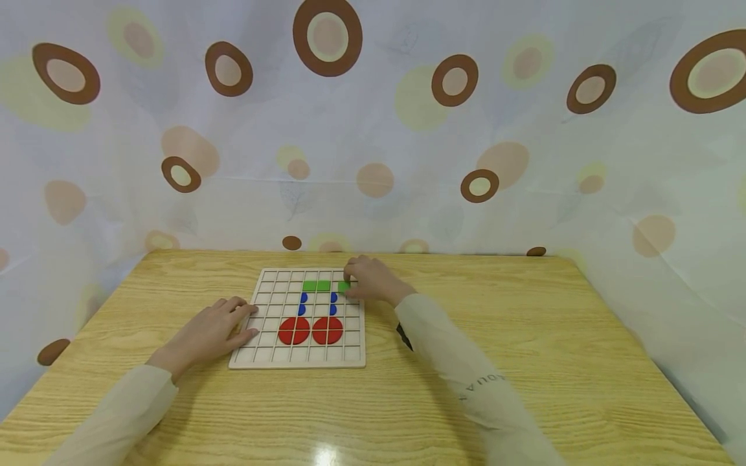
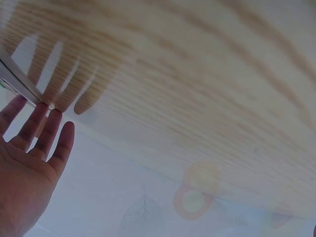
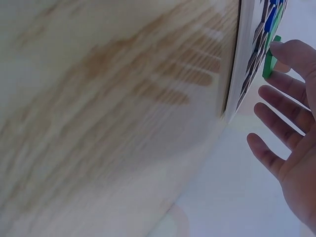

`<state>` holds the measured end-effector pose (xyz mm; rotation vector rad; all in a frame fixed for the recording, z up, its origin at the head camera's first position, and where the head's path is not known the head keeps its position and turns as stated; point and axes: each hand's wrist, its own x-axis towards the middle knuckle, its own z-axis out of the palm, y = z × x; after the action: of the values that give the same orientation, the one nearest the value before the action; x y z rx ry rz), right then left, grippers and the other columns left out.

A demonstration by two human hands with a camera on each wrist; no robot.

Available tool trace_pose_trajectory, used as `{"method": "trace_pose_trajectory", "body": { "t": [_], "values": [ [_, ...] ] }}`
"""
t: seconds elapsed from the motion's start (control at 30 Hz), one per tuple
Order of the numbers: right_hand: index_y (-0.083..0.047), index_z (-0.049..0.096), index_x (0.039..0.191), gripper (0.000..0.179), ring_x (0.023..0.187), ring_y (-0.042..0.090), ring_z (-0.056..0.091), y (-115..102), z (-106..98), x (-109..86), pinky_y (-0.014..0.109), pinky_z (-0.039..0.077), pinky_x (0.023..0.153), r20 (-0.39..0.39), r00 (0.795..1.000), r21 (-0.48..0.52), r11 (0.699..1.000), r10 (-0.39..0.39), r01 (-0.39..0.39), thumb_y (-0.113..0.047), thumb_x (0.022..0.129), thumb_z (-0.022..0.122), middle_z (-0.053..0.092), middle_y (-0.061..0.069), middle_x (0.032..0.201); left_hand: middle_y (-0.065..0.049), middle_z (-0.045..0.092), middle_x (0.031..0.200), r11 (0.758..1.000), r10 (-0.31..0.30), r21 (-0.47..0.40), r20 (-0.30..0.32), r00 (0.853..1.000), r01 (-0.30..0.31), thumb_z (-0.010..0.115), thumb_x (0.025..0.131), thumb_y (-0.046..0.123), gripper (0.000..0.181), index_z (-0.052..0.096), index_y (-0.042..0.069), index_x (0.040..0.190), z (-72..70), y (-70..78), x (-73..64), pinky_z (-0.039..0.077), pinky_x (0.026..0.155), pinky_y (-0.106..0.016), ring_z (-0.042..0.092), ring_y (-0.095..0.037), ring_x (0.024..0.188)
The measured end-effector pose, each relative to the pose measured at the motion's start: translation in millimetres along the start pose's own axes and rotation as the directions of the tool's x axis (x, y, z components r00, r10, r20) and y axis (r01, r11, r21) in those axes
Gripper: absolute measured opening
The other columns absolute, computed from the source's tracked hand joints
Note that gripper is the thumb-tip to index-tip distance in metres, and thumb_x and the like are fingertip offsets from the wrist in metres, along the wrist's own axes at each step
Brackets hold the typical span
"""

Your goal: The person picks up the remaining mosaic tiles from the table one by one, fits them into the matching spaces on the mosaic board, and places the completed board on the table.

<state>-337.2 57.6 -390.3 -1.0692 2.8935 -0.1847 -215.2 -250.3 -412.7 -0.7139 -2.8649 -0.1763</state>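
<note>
A white board [image 1: 297, 366] with a raised grid lies on the table. My right hand [image 1: 373, 279] is over its far right corner, thumb and index finger pinching a small flat green piece [image 3: 269, 64]; the other fingers are spread in the right wrist view. My left hand [image 1: 212, 329] rests at the board's left edge, its fingertips on the rim and its fingers fairly straight in the left wrist view. Within the grid lie a green strip [image 1: 316, 285] near the far side, several small blue half-rounds [image 1: 302, 309] below it, and two red rounds [image 1: 294, 331] crossed by grid lines nearer me.
The wood-grain table [image 1: 495, 310] extends to both sides of the board and in front of it. A pale curtain [image 1: 373, 129] with brown and green rounds hangs behind the table and along its sides. Something dark [image 1: 405, 337] shows at the right sleeve.
</note>
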Motion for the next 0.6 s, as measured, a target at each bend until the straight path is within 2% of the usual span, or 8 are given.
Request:
{"method": "trace_pose_trajectory", "body": {
  "t": [0.17,0.37,0.6],
  "values": [
    [-0.016,0.063,0.098,0.021,0.112,0.021,0.048,-0.8,2.5,3.8,0.045,0.038,0.097,-0.003,1.000,0.010,1.000,0.010,-0.010,-0.033,0.087,0.061,0.055,0.001,0.119,-0.010,0.055,0.113,1.000,0.003,0.004,0.006,1.000,-0.003,0.058,0.088,0.036,0.043,0.058,0.008,0.120,0.5,-0.2,0.2,0.046,0.085,-0.049,0.054,-0.030,0.102],
    [-0.015,0.062,0.099,0.021,0.104,0.019,0.047,-1.3,3.8,7.1,0.043,0.040,0.093,0.003,1.000,0.013,1.000,0.027,-0.027,-0.033,0.088,0.060,0.056,0.000,0.113,-0.009,0.055,0.114,1.000,0.005,0.002,0.001,1.000,-0.005,0.058,0.088,0.037,0.042,0.058,0.009,0.119,0.9,-0.6,0.0,0.046,0.084,-0.049,0.054,-0.030,0.101],
    [-0.015,0.063,0.102,0.024,0.103,0.019,0.049,-3.3,3.4,9.6,0.039,0.042,0.089,0.013,0.999,0.006,0.999,0.033,-0.033,-0.034,0.088,0.060,0.057,0.000,0.110,-0.009,0.056,0.113,1.000,0.004,0.004,-0.003,1.000,-0.004,0.058,0.088,0.036,0.042,0.058,0.008,0.119,1.2,-0.2,0.1,0.046,0.083,-0.049,0.054,-0.030,0.101]
  ]
}}
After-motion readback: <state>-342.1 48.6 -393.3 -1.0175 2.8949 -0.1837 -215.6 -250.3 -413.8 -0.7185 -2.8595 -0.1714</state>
